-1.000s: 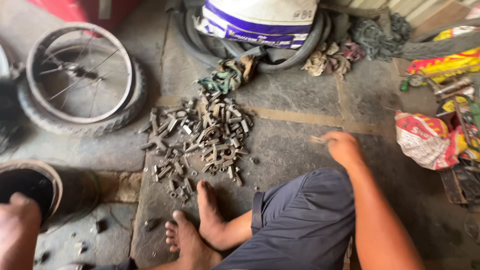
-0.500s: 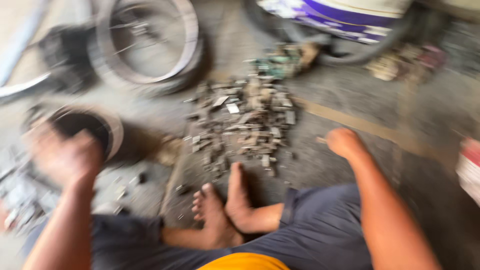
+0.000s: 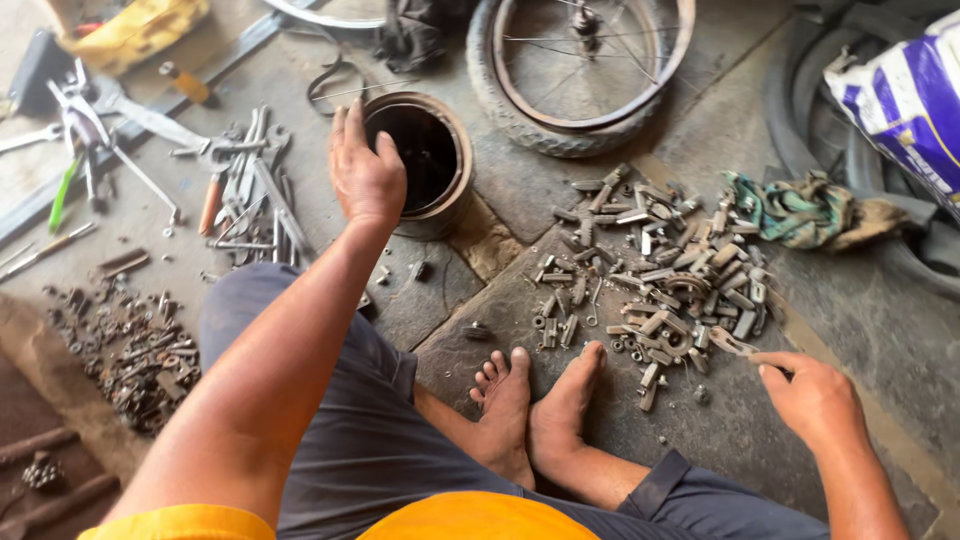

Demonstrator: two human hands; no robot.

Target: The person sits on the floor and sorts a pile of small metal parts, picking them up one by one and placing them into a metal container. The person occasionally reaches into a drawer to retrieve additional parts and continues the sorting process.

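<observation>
Far to your left, a heap of rusty nuts and bolts (image 3: 135, 355) lies on the floor, well apart from anything you are touching. Beyond it, the wrenches and pliers (image 3: 245, 180) are laid roughly side by side, likely so each can be picked out at a glance.

Your left hand (image 3: 365, 175) is stretched forward over the near rim of the dark round can (image 3: 425, 160), palm down and fingers spread. It rests on the rim and clasps nothing that I can see; whether it truly presses on the rim or only hovers just above is hard to tell. The can stands upright on the floor, its mouth open toward you, close enough that small pieces could be dropped in without leaning.

Behind the can, a small bicycle wheel (image 3: 585, 75) lies flat, out of the way of your arms.

Your bare feet (image 3: 540, 400) are tucked together in front of you, touching the near edge of the pile of small metal parts (image 3: 660, 280), which is spread thin across the concrete floor (image 3: 480, 240), probably so single pieces show.

A crumpled green rag (image 3: 800, 205) sits just beyond the pile.

Your right hand (image 3: 815, 395) rests low at the pile's right edge, fingers curled and pinching a thin metal piece (image 3: 735, 345) that points back into the heap.
</observation>
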